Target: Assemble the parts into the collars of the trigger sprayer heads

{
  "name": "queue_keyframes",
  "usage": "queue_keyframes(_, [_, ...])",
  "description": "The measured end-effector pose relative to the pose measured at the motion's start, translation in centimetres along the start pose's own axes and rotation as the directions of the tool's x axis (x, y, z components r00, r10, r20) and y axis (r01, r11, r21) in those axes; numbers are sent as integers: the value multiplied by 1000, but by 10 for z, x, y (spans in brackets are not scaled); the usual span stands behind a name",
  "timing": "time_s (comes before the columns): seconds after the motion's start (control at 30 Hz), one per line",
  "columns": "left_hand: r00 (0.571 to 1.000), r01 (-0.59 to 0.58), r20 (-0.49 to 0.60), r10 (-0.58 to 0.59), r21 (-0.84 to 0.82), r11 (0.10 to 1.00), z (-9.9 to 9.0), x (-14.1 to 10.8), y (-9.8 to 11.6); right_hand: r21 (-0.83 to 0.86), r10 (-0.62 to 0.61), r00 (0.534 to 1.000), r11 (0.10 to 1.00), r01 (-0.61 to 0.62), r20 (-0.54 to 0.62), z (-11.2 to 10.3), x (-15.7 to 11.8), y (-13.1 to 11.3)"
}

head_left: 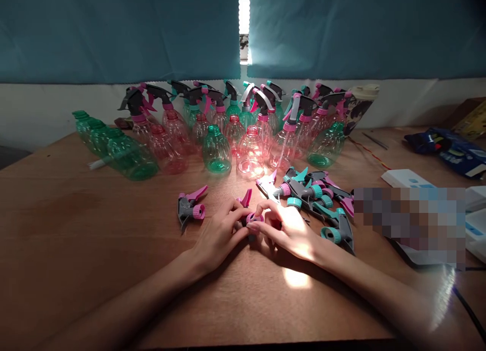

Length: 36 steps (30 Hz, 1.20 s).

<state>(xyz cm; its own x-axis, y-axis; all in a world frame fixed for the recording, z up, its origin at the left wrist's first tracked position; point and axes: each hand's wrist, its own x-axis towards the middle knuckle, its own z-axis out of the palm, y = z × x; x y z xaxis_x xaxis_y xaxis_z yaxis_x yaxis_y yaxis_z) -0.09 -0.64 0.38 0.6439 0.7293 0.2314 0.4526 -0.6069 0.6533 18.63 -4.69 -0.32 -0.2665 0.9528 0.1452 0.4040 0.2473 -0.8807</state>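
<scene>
Between my two hands, low over the wooden table, is a grey and pink trigger spray head, its pink trigger pointing up and away. My left hand is closed round its grey body. Thumb and forefinger of my right hand pinch at its pink collar; the other fingers curl beneath and are partly hidden. Left of my left hand lies another grey and pink spray head. A pile of spray heads, grey with pink or teal parts, spreads just beyond and right of my right hand.
Behind stand several clear pink bottles and green bottles, many topped with spray heads. Three green bottles lean at the left. A patterned cup, blue packet, white device and blurred-out object are at the right.
</scene>
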Motion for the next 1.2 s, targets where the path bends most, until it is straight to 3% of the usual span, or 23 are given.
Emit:
queue_keyframes(0.37, [998, 5, 58, -2, -48, 999, 0, -1, 1, -208, -54, 990, 975, 81, 129, -18, 7, -10])
queue_keyframes(0.47, [999, 21, 45, -19, -48, 999, -3, 1, -1, -145, -89, 993, 984, 99, 76, -22, 4, -14])
queue_keyframes(0.57, [997, 81, -5, -82, -37, 996, -9, 5, -3, -29, -113, 991, 993, 111, -71, -27, 1, -18])
queue_keyframes(0.67, [995, 102, -15, -103, -49, 994, -10, 5, -4, -61, -164, 971, 986, 156, -174, -26, -1, -19])
queue_keyframes(0.83, [996, 87, 44, -83, -93, 992, -4, 1, 1, -248, -340, 927, 923, 295, -161, -12, -1, -8])
queue_keyframes(1.0, [993, 115, 43, -111, -125, 986, -6, -1, 5, -342, -416, 901, 870, 354, -124, -9, -2, -5])
queue_keyframes(1.07, [992, 124, 46, -119, -127, 984, -7, 0, 5, -303, -378, 920, 893, 332, -107, -11, -3, -8])
queue_keyframes(1.2, [992, 125, 40, -121, -114, 986, -7, -1, 4, -128, -141, 989, 983, 133, -55, -13, -6, -18])
